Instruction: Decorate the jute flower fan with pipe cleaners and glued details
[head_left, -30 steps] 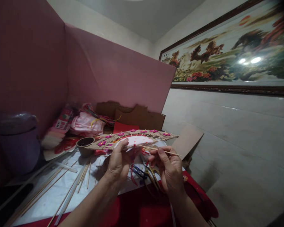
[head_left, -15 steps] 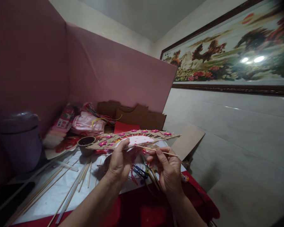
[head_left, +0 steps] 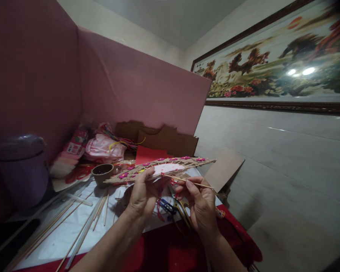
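My left hand (head_left: 140, 196) grips a flat woven craft piece (head_left: 158, 168) of jute cord on radiating thin sticks, with a white dotted centre and pink flower beads along its rim; it is held nearly edge-on above the table. My right hand (head_left: 200, 206) pinches one thin bamboo stick (head_left: 192, 183) that pokes out toward the right from the piece. Red thread hangs below between the two hands.
Scissors (head_left: 181, 211) and a blue-black clip (head_left: 166, 206) lie under my hands. Loose bamboo sticks (head_left: 82, 223) are spread over white paper. A small brown bowl (head_left: 102, 173), a purple lidded pot (head_left: 19, 170), pink packets, cardboard and a pink screen stand behind.
The craft piece has tilted slightly flatter toward edge-on. My right hand has shifted a little with the stick; both grips are unchanged.
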{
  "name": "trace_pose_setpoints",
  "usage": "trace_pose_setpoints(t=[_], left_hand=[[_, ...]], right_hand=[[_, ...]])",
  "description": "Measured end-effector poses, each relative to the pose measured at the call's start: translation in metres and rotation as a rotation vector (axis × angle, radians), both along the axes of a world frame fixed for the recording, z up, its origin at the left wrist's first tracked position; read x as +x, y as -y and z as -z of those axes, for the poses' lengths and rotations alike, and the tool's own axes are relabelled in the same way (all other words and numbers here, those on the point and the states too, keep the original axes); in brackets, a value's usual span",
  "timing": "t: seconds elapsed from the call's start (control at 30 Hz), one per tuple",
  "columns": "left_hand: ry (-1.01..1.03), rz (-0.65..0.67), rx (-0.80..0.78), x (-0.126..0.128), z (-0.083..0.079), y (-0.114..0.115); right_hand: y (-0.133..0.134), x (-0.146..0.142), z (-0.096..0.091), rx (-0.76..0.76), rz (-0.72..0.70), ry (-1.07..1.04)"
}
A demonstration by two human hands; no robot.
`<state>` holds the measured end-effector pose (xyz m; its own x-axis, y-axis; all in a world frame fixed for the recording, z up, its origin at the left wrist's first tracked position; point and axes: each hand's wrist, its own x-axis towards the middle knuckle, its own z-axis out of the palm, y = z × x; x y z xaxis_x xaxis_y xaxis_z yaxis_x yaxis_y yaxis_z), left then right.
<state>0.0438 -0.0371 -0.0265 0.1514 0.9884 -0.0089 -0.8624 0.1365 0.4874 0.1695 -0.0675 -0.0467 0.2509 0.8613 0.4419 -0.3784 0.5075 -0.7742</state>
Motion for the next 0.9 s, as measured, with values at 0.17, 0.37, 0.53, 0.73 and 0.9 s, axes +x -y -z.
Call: trace_pose_setpoints(t=[0.17,0.37,0.53,0.73,0.9], left_hand=[[-0.011,-0.014,-0.023,0.0006,0.0008,-0.0013],[-0.015,-0.004,-0.011,0.0002,0.0015,-0.0015],[-0.014,-0.019,-0.015,0.0005,0.0011,0.0003],[-0.012,-0.025,-0.004,0.0004,0.0011,0.0001],[-0.019,-0.023,-0.02,0.0013,-0.0002,0.0001]], right_hand=[[0.0019,0.0002,-0.0001,-0.01,0.026,-0.011],[0.0033,0.0014,0.0008,0.007,0.04,-0.003],[0.0042,0.0013,0.0011,-0.008,0.008,-0.033],[0.0049,0.005,0.0,-0.089,-0.073,-0.103],[0.0063,0.0083,-0.0016,-0.252,-0.163,-0.196]])
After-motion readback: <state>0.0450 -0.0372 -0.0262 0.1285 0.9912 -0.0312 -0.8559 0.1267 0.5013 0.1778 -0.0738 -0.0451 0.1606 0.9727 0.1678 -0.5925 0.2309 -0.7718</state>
